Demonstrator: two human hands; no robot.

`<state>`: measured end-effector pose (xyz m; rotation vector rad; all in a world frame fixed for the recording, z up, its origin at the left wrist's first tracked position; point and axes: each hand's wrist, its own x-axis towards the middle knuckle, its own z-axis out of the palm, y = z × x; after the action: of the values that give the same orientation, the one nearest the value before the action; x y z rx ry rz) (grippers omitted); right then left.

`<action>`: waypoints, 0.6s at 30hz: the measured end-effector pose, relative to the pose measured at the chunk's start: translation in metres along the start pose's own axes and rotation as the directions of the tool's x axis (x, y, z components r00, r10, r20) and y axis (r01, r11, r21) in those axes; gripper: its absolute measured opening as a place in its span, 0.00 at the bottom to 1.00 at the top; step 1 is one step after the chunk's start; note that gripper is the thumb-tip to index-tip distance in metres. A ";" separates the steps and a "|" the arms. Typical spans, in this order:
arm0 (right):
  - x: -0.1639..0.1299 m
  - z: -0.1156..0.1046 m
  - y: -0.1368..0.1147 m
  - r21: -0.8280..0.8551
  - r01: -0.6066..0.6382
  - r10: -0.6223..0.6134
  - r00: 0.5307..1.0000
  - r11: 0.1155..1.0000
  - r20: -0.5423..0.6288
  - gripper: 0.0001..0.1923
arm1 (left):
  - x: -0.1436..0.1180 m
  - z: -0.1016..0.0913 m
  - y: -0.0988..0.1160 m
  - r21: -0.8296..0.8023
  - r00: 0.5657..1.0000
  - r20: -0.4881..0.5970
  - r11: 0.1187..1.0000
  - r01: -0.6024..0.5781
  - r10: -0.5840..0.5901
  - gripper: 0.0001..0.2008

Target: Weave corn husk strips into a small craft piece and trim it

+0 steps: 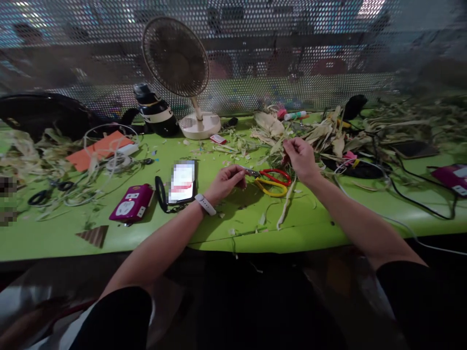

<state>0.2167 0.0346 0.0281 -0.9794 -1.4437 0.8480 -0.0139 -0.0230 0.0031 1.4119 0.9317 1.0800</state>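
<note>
Black sleeves point(115, 316) cropped | scissors point(261, 173) by left hand point(224, 182) | right hand point(301, 158) perhaps pinching husk point(279, 155)

Black left sleeve point(113, 318), black right sleeve point(408, 296), both stopping near the elbow, bare forearms point(156, 250) below, and there's a pale, dotted wrist strap point(205, 204) behind the bare left hand point(226, 182)!
</note>
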 end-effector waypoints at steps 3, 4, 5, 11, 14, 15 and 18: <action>-0.010 0.008 -0.001 0.006 -0.021 0.020 0.995 1.000 0.098 0.26 | -0.002 0.002 0.000 -0.046 0.999 0.005 0.997 0.054 -0.053 0.20; -0.014 0.011 -0.001 0.002 -0.016 0.015 0.992 1.000 0.123 0.25 | -0.003 0.004 0.000 -0.059 0.998 0.017 0.996 0.068 -0.067 0.20; -0.019 0.014 -0.002 -0.008 -0.003 0.004 0.991 1.000 0.136 0.25 | -0.004 0.005 -0.001 -0.068 0.997 0.026 0.995 0.075 -0.074 0.20; -0.035 0.022 -0.007 -0.106 0.104 -0.084 0.981 0.989 0.178 0.22 | -0.004 0.007 0.000 -0.055 0.999 0.019 0.998 0.034 -0.033 0.19; -0.034 0.022 -0.007 -0.096 0.091 -0.072 0.981 0.991 0.183 0.21 | -0.005 0.006 0.001 -0.057 0.999 0.015 0.998 0.039 -0.039 0.18; -0.033 0.021 -0.007 -0.086 0.077 -0.060 0.982 0.993 0.178 0.21 | -0.005 0.006 0.001 -0.061 0.999 0.026 0.997 0.047 -0.045 0.18; -0.032 0.021 -0.006 -0.071 0.059 -0.048 0.987 0.996 0.154 0.21 | -0.006 0.005 0.000 -0.086 0.996 0.070 0.994 0.063 -0.058 0.20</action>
<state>0.1958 0.0030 0.0187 -0.9436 -1.6354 0.8491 -0.0111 -0.0299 0.0021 1.3311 0.8626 1.0104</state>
